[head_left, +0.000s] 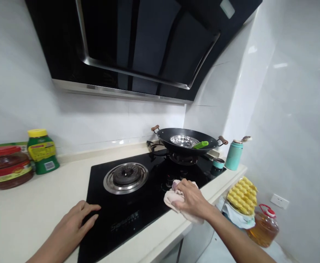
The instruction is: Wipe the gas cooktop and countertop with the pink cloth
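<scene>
My right hand is closed on a pale pink cloth, pressed against the front edge of the black glass gas stove, close to its knobs. Part of the cloth hangs over the counter edge. At the stove's left front corner, my left hand holds nothing, its thumb and fingers apart. Between the hands and the wall lies the bare left burner. A black wok with wooden handles sits over the right burner, with a steel bowl and a bright green handle inside it.
A range hood hangs low over the stove. On the left counter stand a green bottle with a yellow cap and a red-lidded jar. A teal canister and small cup stand right. Below are egg trays and an oil jug.
</scene>
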Tool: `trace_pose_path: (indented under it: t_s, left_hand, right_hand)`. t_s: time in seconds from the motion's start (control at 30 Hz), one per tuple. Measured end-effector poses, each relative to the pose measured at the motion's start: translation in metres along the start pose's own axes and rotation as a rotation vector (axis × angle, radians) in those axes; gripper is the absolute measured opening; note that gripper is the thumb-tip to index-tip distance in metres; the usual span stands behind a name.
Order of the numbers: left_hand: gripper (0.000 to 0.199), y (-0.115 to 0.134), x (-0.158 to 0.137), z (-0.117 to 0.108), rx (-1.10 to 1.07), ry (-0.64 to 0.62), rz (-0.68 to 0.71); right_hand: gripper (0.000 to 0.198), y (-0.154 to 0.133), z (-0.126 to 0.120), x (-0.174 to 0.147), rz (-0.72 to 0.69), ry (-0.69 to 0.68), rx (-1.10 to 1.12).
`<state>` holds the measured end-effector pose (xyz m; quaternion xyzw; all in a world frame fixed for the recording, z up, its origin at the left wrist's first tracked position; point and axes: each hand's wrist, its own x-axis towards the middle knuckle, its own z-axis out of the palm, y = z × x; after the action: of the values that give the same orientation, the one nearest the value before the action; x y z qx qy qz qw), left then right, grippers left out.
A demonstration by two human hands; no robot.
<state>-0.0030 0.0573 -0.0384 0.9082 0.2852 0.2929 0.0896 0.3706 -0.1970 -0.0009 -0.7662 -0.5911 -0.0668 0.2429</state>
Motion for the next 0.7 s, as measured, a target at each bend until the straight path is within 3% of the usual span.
trace_pose_path:
  t_s: [0.1,0.17,0.37,0.43,0.57,0.7]
  left_hand:
    - [0.033,0.006,-0.001,-0.003,0.002,-0.020,-0.007]
    - [0.032,0.010,-0.001,-0.005,0.004,-0.028,-0.019]
    - [0.031,0.013,-0.002,-0.006,-0.010,-0.031,-0.029]
    - [0.032,0.012,-0.002,-0.006,-0.013,-0.028,-0.027]
    - [0.033,0.011,-0.002,-0.006,0.003,-0.023,-0.026]
    - [0.033,0.011,-0.003,-0.007,0.008,-0.009,-0.020]
  right_hand:
    - [0.018,0.008,0.003,0.003,0.114,0.159,0.413]
    - [0.022,0.018,0.004,0.009,0.241,0.300,0.626]
    - [0.048,0.030,-0.007,0.048,0.333,0.536,0.701]
    - [0.046,0.025,-0.008,0.065,0.285,0.506,0.684]
    - [0.038,0.011,0.004,0.093,0.151,0.278,0.597]
    - [0.039,0.007,0.017,0.105,0.186,0.072,0.463]
